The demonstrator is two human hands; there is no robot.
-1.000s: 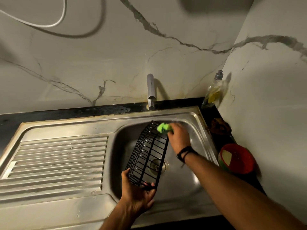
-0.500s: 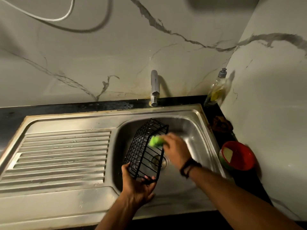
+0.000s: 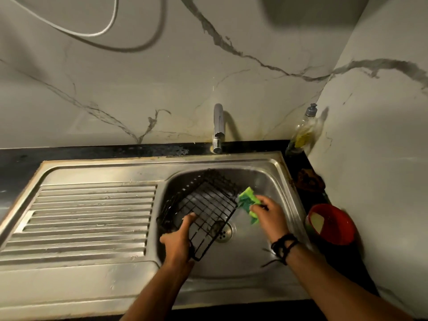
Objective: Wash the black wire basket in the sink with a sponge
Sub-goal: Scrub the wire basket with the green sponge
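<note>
The black wire basket [image 3: 203,205] lies tilted in the steel sink bowl [image 3: 278,181], its grid bottom facing up towards me. My left hand [image 3: 179,239] grips the basket's near left edge, fingers curled over the wires. My right hand [image 3: 266,216] holds a green sponge [image 3: 249,202] just off the basket's right corner, above the bowl. The drain [image 3: 223,231] shows partly under the basket.
A chrome tap [image 3: 217,128] stands behind the bowl. The ribbed drainboard [image 3: 88,218] stretches to the left. A soap bottle [image 3: 303,133] is in the back right corner. A red bowl [image 3: 331,224] and a dark scrubber [image 3: 309,180] sit on the black counter at right.
The basket has been turned from standing on its side to bottom-up. My left hand shifted its grip to the left edge. The sponge moved off the basket's inside to its right corner.
</note>
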